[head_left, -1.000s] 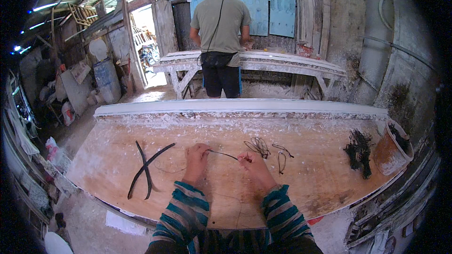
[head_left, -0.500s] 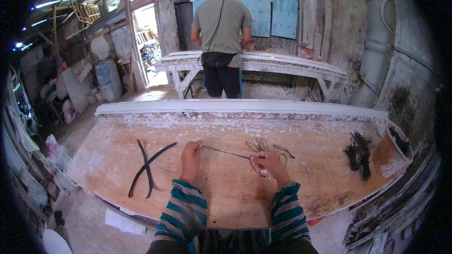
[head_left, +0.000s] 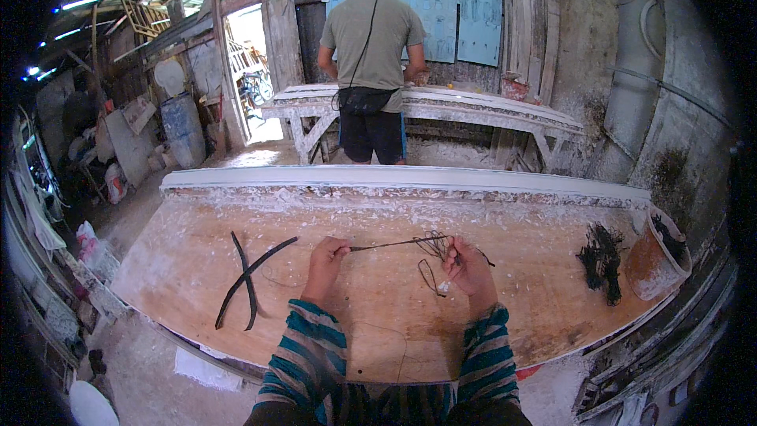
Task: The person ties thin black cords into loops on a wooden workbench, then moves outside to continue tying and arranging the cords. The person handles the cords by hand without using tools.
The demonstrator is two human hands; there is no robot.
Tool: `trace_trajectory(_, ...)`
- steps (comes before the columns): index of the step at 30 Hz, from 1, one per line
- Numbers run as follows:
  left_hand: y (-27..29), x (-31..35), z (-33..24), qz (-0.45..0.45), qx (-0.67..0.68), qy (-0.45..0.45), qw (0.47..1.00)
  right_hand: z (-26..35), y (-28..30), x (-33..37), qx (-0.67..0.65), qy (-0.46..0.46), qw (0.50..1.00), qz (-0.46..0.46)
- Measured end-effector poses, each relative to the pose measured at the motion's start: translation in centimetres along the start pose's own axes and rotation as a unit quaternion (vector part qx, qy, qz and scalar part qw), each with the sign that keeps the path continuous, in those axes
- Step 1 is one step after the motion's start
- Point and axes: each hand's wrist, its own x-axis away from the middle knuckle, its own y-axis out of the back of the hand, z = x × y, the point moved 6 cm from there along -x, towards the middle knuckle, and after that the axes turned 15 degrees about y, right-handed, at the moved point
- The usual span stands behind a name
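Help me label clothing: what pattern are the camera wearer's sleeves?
The sleeves are striped teal and grey, best seen in the head view.

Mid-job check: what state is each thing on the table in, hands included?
Dark cord: stretched nearly straight
Left hand: fingers closed on the cord
Right hand: fingers pinching the cord
Black strips: crossed in an X
Dark bundle: tangled
Brown bucket: dark material inside
Wooden tabletop: strewn with white flecks

left hand [head_left: 324, 263]: pinched | right hand [head_left: 471, 267]: pinched, slightly bent fingers | forearms [head_left: 306, 351]: extended forward, apart
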Motion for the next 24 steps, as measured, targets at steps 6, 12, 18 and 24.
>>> trace_trajectory(6, -1.0, 0.4, -0.3, 0.050, 0.002, -0.001, 0.999, 1.5, -1.1, 0.1, -0.026, 0.046, 0.996, 0.068)
trace_trajectory(12, -1.6, 0.5, 2.2, 0.066, 0.047, 0.068, 0.994, 1.9, -2.2, 0.5, -0.028, 0.069, 0.994, 0.076)
trace_trajectory(18, -3.8, 0.9, 2.8, 0.103, 0.194, 0.193, 0.956, -0.4, -1.1, 0.1, 0.062, 0.062, 0.992, 0.088)
trace_trajectory(24, -5.4, 2.9, 0.3, 0.168, 0.254, 0.239, 0.922, -5.8, -2.2, 1.4, 0.284, -0.047, 0.949, 0.126)
